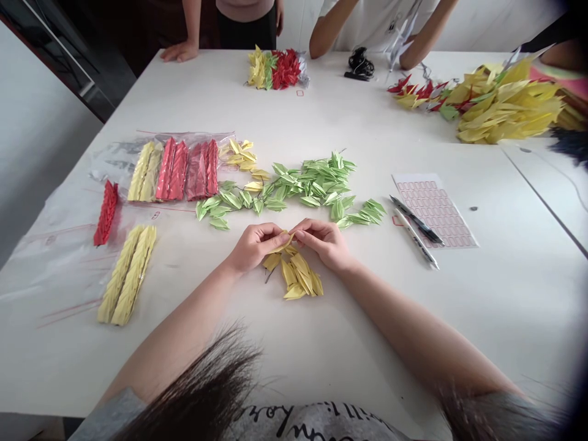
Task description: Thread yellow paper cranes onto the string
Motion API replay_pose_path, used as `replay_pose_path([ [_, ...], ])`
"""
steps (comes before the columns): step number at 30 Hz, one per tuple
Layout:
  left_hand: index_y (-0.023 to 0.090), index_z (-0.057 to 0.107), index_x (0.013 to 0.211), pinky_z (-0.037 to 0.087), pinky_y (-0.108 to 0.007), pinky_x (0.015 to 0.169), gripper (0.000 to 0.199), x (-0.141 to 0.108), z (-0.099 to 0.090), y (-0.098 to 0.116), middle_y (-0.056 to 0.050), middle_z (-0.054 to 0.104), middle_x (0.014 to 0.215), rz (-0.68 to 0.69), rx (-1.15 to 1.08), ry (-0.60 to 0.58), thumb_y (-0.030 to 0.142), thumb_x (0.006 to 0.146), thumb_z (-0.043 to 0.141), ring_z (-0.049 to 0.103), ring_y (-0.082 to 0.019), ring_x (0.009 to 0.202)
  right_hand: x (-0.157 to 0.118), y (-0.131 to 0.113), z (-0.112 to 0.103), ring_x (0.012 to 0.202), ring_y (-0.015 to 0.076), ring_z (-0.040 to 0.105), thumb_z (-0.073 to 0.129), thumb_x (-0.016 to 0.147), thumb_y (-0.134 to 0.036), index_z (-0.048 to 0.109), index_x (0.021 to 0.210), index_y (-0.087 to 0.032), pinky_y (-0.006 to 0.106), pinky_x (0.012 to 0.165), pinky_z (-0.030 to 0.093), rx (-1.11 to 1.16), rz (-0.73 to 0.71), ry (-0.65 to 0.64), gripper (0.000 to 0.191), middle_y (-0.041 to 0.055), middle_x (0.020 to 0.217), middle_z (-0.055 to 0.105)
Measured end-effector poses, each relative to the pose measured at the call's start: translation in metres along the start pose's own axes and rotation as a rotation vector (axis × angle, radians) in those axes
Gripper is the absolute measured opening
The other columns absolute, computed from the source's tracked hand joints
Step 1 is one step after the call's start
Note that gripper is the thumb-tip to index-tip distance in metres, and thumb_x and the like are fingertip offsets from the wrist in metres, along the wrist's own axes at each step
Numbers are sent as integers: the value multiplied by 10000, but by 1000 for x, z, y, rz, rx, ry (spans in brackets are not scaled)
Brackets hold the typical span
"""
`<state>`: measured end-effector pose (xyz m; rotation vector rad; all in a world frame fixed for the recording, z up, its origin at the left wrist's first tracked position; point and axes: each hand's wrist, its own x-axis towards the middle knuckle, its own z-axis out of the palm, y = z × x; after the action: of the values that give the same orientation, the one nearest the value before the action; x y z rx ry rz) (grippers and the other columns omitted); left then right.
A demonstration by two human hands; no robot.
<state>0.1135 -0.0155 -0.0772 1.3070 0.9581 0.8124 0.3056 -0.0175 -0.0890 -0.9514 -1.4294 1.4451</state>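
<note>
While both forearms reach in over the white counter [349,355], the left hand [250,248] and the right hand [325,242] meet at the fingertips, pinching a small folded yellow piece [285,240] between thumbs and fingers. With the hands as the clock's centre, a cluster of yellow pieces [301,277] lies at six o'clock, just beside them. Green pieces [333,177] spread from ten to one o'clock, with more yellow leaves [242,155] at eleven. Red and yellow bundles [166,168] lie in clear plastic at ten, a loose red bundle [106,214] near nine, and two yellow bundles [126,275] between eight and nine. Toward three, two pens [417,221] lie by a printed sheet [441,208], the black one across it. Farther off are a multicoloured stack [285,68] at twelve, black cable [361,63] at one and a large yellow heap [509,104] at two. At eleven, a co-worker's hand [181,51] rests on the far edge.
</note>
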Motion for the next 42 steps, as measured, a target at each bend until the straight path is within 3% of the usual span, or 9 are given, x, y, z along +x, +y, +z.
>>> replay_pose_path([
  [42, 135, 630, 691, 266, -247, 541, 418, 0, 1, -2, 22, 452, 599, 13, 11, 2, 532, 782, 718, 348, -84, 573, 0, 1, 1, 663, 130, 592, 736, 815, -501, 700, 797, -175, 267, 650, 504, 25, -22, 9, 328, 31, 753, 694],
])
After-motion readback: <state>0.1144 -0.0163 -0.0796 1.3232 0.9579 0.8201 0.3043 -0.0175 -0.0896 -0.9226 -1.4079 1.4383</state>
